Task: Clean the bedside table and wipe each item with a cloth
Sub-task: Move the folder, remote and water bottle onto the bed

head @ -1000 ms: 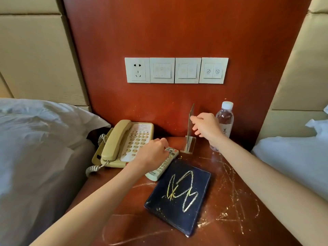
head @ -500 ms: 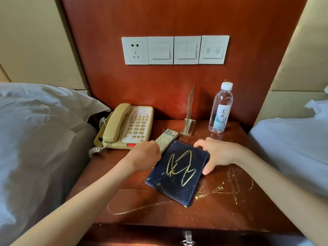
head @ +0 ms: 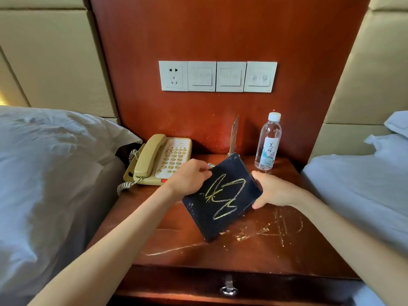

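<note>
Red-brown desk streaked with yellow marks between two beds, my left hand and right hand each gripping an edge of the dark scribbled folder, tilted up off the desk, beige telephone left, water bottle behind.

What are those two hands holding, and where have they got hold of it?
Both hold the dark blue book scrawled with yellow, tilted up off the bedside table. The left hand grips its upper left edge; the right hand grips its right edge.

One telephone, one bottle, one dark book, possibly one remote.
</note>
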